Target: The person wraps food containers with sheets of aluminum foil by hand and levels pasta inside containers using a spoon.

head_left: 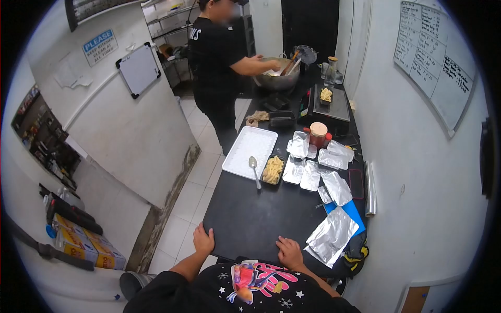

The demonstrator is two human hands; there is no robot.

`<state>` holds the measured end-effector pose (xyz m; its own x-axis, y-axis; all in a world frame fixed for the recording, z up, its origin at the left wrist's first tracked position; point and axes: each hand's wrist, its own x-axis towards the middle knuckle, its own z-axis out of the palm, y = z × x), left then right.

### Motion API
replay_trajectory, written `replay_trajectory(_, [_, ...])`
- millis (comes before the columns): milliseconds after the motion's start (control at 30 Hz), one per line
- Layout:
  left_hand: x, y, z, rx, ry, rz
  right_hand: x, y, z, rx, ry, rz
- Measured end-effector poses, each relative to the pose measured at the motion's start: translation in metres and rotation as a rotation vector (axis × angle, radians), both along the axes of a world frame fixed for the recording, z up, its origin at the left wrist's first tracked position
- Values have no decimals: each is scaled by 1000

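Observation:
My left hand (203, 239) rests on the near left corner of the black table (245, 219), holding nothing. At the table's front edge, my right hand (289, 252) lies with its fingers apart on the surface, left of a large foil sheet (332, 236). Farther forward stands a black tray of pasta (273, 169), with a spoon (254, 172) beside it, its bowl over the white tray (250, 151). Several foil-covered containers (310, 175) sit to the right of the pasta.
Across the table a co-worker (216, 68) reaches into a large metal bowl (279, 81). A scale (332, 104) holds a small pasta container (325, 96). A red-brown jar (318, 135) stands behind the foil containers. A foil roll (370, 188) lies along the right wall.

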<state>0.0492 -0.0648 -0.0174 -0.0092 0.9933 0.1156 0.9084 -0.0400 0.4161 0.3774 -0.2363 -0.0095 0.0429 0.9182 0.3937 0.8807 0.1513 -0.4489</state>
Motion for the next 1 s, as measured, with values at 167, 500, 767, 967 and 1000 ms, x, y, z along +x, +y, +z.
replay_trajectory(167, [6, 1, 13, -49, -8, 12, 0, 1, 6, -19, -10, -1])
replay_trajectory(500, [2, 1, 6, -12, -34, -11, 0, 0, 0, -38, 1, -5])
replay_trajectory(767, [7, 0, 14, -39, -32, 15, 0, 0, 4, -56, 3, -10])
replay_trajectory(967, [2, 1, 5, -6, -33, 1, 0, 0, 1, -47, 0, -8])
replay_trajectory(1000, [3, 1, 4, -4, -36, 1, 0, 0, 1, -51, 1, -9])
